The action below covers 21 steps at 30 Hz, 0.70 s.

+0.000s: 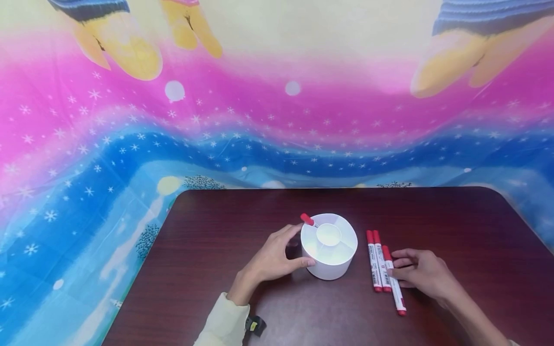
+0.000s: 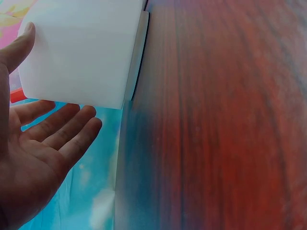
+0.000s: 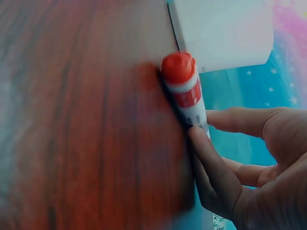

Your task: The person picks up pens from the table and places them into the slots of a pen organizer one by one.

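A round white pen holder (image 1: 331, 270) with compartments around a central cup stands upright on the table. One red-capped marker (image 1: 307, 219) leans in its left rear compartment. My left hand (image 1: 277, 252) holds the holder's left side, thumb at the front and fingers toward the back; in the left wrist view the other fingers spread beside the white wall (image 2: 79, 57). Right of the holder, two red-and-white markers (image 1: 375, 262) lie side by side. My right hand (image 1: 426, 274) pinches a third marker (image 1: 396, 290) by thumb and fingers, seen end-on (image 3: 184, 86) in the right wrist view.
The dark wood table (image 1: 207, 230) has rounded far corners. Behind and left of it hangs a printed cloth (image 1: 277, 115) in pink and blue. A black strap piece (image 1: 256, 326) shows at the left sleeve (image 1: 226, 322).
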Each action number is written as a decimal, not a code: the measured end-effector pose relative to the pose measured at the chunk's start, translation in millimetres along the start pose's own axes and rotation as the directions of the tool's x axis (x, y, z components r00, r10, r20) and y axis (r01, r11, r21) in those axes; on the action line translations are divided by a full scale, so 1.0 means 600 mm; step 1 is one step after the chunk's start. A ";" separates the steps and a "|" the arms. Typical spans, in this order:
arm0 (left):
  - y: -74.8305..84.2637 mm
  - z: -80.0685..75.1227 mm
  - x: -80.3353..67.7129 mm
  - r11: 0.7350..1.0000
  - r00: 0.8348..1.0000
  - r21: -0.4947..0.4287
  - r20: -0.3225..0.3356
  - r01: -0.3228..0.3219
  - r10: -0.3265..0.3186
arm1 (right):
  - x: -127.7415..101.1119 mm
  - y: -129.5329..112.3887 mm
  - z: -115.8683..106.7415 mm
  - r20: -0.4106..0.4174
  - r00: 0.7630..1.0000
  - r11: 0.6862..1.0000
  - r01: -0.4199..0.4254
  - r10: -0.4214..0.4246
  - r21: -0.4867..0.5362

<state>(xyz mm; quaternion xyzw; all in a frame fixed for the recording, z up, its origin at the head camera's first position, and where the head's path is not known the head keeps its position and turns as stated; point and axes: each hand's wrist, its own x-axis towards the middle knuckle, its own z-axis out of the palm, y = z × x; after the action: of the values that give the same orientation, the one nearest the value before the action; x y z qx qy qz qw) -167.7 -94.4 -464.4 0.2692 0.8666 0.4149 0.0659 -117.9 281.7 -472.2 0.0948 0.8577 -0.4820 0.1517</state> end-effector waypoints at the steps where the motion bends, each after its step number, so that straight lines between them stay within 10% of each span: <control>1: 0.000 0.000 0.000 1.000 1.000 -0.001 0.000 -0.001 0.001 | 0.000 -0.001 -0.001 0.006 1.000 1.000 0.002 -0.002 0.005; 21: 0.001 -0.001 -0.001 1.000 1.000 0.001 0.003 0.004 -0.004 | 0.002 -0.013 -0.039 0.027 0.999 0.997 0.044 -0.046 0.066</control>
<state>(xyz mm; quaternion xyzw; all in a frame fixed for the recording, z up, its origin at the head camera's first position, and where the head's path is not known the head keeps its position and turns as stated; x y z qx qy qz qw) -167.2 -94.5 -463.7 0.2683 0.8672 0.4140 0.0677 -125.4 297.8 -454.8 0.0736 0.8412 -0.5143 0.1497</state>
